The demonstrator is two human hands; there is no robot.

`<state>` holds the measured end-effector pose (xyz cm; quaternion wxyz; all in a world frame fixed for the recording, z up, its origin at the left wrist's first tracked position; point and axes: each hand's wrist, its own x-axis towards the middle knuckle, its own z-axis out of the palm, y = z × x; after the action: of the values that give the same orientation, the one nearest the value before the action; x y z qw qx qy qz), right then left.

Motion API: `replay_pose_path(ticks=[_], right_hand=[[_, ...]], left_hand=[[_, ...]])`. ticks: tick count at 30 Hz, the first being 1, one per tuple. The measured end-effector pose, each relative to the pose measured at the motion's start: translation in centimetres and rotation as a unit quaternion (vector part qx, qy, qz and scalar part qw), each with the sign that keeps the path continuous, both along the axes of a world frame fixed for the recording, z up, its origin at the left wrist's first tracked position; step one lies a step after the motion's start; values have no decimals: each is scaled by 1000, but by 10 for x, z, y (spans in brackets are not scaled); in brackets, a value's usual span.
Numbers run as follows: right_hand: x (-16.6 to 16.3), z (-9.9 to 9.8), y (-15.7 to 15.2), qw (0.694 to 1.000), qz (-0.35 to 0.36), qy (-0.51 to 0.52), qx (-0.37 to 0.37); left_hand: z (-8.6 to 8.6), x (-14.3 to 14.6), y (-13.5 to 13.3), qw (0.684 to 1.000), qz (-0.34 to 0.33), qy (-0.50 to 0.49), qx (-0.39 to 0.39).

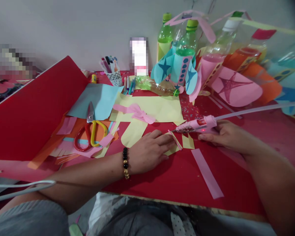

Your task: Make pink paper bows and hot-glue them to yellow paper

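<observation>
My right hand (232, 134) is wrapped round a pink glue gun (196, 124) with a red light on its side and a long glue stick out of its back. The nozzle points left and meets a narrow pink strip (175, 139) along the edge of a small yellow paper piece (173, 150). My left hand (153, 149), with a beaded bracelet at the wrist, holds this piece against the red table, fingertips beside the strip. The thumb's grip is partly hidden. Just right of it lies a folded yellow scrap (188, 141). A flat pink paper strip (207, 173) lies nearer the front edge.
Scissors (90, 129) lie on paper scraps at the left, beside a raised red board (39, 111). Yellow sheets (157, 108) carry a pink paper shape (135, 113). Decorated bottles (184, 62) crowd the back right. A pen cup (114, 78) stands behind.
</observation>
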<state>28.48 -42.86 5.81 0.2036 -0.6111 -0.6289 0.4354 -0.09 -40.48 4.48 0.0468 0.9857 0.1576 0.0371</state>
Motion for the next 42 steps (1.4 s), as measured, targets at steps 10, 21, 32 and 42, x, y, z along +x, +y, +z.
replay_pose_path(ticks=[10,21,32,42], right_hand=[[-2,0,0,1000,-1,13,2],[1,-7,-1,999,6,54,-1],[-1,-1,-3,999,5,51,9],[2,10,-6,999,17,21,-20]], left_hand=[[1,1,1,1000,-12,3,11],[0,0,0,1000,-7,-4,19],[-1,0,1,1000,-8,3,11],[-1,-1,0,1000,-7,-4,16]])
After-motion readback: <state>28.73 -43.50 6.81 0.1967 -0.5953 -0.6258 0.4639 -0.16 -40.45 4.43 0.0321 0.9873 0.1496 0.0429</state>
